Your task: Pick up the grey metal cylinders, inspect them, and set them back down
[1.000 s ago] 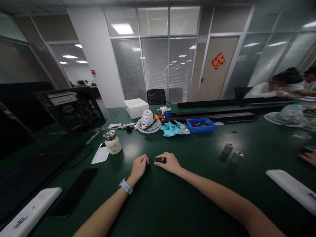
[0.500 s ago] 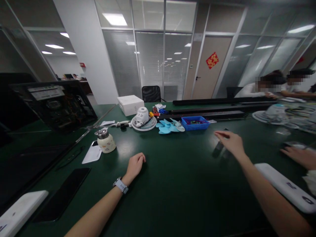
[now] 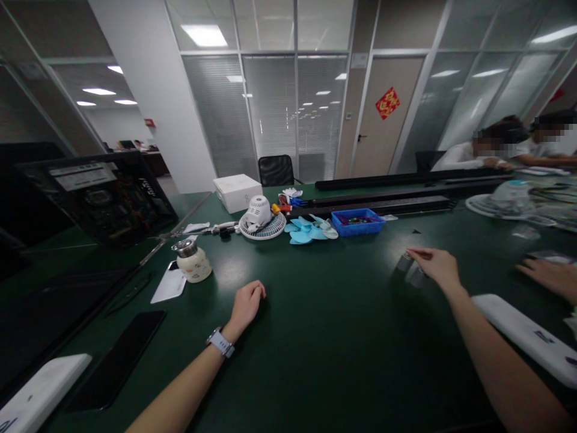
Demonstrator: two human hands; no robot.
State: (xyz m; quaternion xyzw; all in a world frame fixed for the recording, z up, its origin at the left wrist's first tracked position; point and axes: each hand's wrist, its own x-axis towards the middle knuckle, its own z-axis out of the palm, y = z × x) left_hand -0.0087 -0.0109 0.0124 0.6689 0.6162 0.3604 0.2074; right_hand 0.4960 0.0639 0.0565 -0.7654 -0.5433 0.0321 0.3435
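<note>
My right hand (image 3: pixel 437 267) is at the right side of the table, thumb and fingers pinched at the top of a small grey metallic cylinder (image 3: pixel 404 261). A second small grey piece (image 3: pixel 419 277) is just below the fingers, partly hidden by the hand. My left hand (image 3: pixel 247 300), with a watch (image 3: pixel 220 342) on its wrist, rests on the green tabletop, fingers curled in and no object showing in it. To its left stand a cream jar (image 3: pixel 195 263) with a metal lid and a white phone-like slab (image 3: pixel 169 284).
Across the back lie a white fan part (image 3: pixel 261 222), light-blue fan blades (image 3: pixel 306 230), a blue tray (image 3: pixel 358 228) of small parts, a white box (image 3: pixel 238 192) and black bars. A white case (image 3: pixel 523 334) and another person's hand (image 3: pixel 547 276) are at right.
My right hand has shifted slightly right and down, its fingertips now at the small grey cylinder. My left hand stays where it was. The camera view has moved a little.
</note>
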